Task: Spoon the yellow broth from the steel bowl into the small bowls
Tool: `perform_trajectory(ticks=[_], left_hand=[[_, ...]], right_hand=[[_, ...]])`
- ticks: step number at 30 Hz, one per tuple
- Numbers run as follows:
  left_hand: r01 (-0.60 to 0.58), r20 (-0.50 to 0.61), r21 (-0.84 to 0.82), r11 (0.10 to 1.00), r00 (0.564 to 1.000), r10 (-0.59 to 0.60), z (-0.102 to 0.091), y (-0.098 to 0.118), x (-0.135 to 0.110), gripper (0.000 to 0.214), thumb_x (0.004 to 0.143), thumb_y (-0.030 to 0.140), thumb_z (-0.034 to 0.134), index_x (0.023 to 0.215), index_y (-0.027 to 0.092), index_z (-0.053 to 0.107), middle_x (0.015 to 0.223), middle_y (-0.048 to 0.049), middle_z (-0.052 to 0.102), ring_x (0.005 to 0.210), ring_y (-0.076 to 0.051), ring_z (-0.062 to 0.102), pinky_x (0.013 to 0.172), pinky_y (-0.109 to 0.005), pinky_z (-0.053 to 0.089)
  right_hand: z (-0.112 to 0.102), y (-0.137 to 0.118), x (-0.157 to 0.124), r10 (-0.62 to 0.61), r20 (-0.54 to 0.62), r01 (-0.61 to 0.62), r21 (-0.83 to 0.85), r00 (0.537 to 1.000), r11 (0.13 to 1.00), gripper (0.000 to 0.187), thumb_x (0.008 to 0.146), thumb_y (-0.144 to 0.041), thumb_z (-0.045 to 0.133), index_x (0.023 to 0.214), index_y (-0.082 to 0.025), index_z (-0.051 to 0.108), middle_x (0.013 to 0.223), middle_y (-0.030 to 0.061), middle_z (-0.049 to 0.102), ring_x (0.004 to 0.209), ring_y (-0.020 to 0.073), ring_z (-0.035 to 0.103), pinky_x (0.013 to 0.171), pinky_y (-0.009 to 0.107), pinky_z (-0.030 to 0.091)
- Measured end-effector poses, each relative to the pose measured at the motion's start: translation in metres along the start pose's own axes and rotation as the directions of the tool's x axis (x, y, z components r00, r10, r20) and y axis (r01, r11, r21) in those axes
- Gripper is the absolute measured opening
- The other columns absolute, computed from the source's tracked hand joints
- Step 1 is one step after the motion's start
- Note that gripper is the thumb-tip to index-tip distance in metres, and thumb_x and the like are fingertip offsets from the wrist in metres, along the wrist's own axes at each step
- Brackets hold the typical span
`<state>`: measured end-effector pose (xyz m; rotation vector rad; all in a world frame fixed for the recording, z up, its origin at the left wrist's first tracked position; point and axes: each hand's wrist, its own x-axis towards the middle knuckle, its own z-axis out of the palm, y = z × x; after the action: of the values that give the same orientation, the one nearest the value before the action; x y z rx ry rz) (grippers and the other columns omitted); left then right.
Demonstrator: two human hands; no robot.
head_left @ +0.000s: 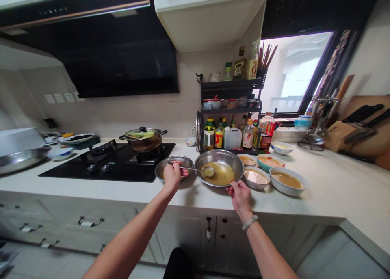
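Observation:
My left hand [172, 175] is closed on the handle of a metal spoon [208, 171] whose bowl rests in the yellow liquid of a large steel bowl [218, 158]. My right hand [240, 194] pinches the near rim of that bowl. Under my left hand sits a smaller steel dish [161, 171]. To the right stand several bowls of the same yellowish liquid: a white one [288, 184], a teal one [269, 162] and a small one [255, 177].
A lidded pot [144, 138] sits on the black hob [115, 165]. Behind the bowls stands a black rack [231, 108] with sauce bottles. A knife block and cutting board [359, 128] are at the right, a steel pan [21, 159] at the left.

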<state>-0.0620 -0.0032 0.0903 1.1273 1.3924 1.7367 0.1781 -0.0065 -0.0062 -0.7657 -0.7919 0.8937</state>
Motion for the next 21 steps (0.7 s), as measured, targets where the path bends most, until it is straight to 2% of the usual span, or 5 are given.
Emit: perform_trajectory(ticks=[7,11,17,21], left_hand=[[0.036,-0.037,-0.051,0.998,0.999,-0.038,-0.007,0.014,0.0,0.021,0.078,0.019,0.04,0.073,0.014,0.061,0.045,-0.0038,0.063,0.043,-0.021,0.065,0.046,-0.028,0.053],[0.019,-0.067,-0.086,0.996,0.997,-0.025,-0.019,0.022,0.002,0.02,0.076,0.017,0.041,0.073,0.012,0.061,0.045,-0.0034,0.063,0.045,-0.02,0.066,0.049,-0.029,0.055],[-0.008,-0.164,-0.09,0.996,0.986,-0.007,-0.055,0.027,0.015,0.026,0.072,0.019,0.041,0.08,0.009,0.064,0.049,-0.0048,0.065,0.048,-0.02,0.067,0.052,-0.031,0.056],[-0.065,-0.241,-0.05,0.997,0.969,0.051,-0.083,0.028,0.022,0.03,0.072,0.021,0.04,0.084,0.008,0.064,0.05,-0.0048,0.065,0.046,-0.02,0.065,0.05,-0.032,0.056]], right_hand=[[0.001,-0.001,0.0,0.03,-0.016,-0.03,0.024,0.999,0.999,0.037,0.061,-0.039,0.077,0.052,-0.021,0.047,0.042,-0.0051,0.052,0.038,0.012,0.052,0.038,0.022,0.036],[0.001,-0.002,-0.001,0.039,-0.016,-0.038,0.03,0.999,0.999,0.037,0.061,-0.038,0.078,0.052,-0.021,0.047,0.043,-0.0049,0.053,0.039,0.0119,0.053,0.039,0.021,0.037],[0.001,-0.002,-0.001,0.052,-0.015,-0.052,0.042,0.999,0.998,0.035,0.061,-0.036,0.077,0.052,-0.021,0.047,0.043,-0.0047,0.053,0.039,0.0121,0.053,0.039,0.022,0.037],[0.001,-0.002,-0.001,0.055,-0.021,-0.054,0.044,0.998,0.998,0.035,0.06,-0.036,0.078,0.052,-0.021,0.048,0.042,-0.0053,0.052,0.038,0.0125,0.052,0.038,0.022,0.036]])
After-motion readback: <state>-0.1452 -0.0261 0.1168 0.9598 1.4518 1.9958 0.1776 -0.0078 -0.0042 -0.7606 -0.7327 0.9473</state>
